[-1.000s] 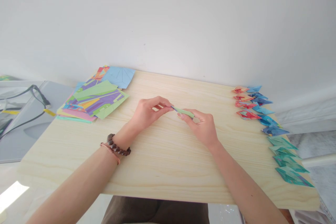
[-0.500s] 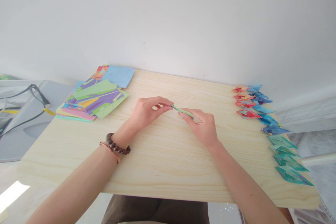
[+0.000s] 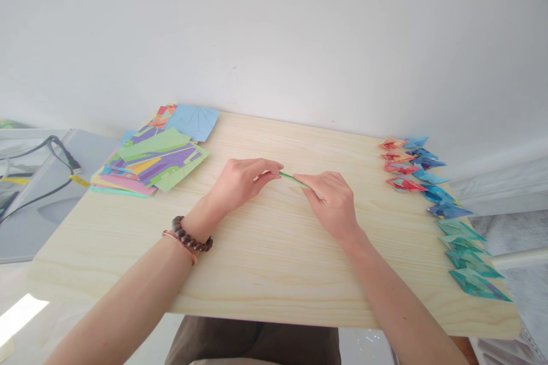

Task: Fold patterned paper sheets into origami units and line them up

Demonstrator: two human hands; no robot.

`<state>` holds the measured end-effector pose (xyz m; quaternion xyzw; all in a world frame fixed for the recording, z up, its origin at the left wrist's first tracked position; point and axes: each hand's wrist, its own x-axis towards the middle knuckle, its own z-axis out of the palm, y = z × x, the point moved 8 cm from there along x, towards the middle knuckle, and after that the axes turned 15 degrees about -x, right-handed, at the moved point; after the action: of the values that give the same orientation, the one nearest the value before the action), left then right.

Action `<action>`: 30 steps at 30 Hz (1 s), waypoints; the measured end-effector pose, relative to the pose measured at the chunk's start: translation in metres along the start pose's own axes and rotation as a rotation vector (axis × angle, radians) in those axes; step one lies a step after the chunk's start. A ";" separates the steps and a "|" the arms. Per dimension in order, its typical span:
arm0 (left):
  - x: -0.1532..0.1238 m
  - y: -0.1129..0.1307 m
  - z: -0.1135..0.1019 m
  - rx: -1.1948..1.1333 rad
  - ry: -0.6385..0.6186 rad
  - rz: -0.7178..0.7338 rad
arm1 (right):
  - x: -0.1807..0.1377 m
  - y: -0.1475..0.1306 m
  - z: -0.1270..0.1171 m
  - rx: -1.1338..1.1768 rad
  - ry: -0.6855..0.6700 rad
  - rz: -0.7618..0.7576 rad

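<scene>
A narrow folded strip of green paper [image 3: 293, 178] lies between my two hands at the middle of the pale wooden table [image 3: 265, 274]. My left hand [image 3: 242, 181] pinches its left tip with thumb and forefinger. My right hand [image 3: 331, 201] covers the strip's right part, fingers curled down and pressing on it. A dark bead bracelet [image 3: 191, 236] sits on my left wrist.
A loose stack of coloured patterned paper sheets [image 3: 152, 155] lies at the table's far left. Several folded paper pieces, red, blue and teal [image 3: 432, 194], run in a line along the right edge. A grey tray with cables [image 3: 38, 182] stands left of the table.
My right hand has rolled over the green strip and covers more of it, leaving only a short piece showing. My left hand keeps its pinch in the same place.
</scene>
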<state>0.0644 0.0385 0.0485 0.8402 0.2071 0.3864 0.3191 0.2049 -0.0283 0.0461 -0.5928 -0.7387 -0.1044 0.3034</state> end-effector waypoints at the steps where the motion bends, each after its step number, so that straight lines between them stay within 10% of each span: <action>1: 0.000 -0.001 0.001 0.005 -0.006 -0.009 | 0.000 0.000 0.001 -0.003 -0.013 0.002; 17: -0.002 -0.038 0.009 -0.838 0.184 -0.419 | 0.000 0.001 0.004 0.185 -0.044 0.165; 30: 0.000 -0.034 0.014 -0.957 0.122 -0.429 | 0.000 -0.001 0.000 0.170 -0.006 0.107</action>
<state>0.0722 0.0572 0.0179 0.5153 0.1932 0.4120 0.7263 0.2040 -0.0282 0.0459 -0.6036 -0.7133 -0.0230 0.3555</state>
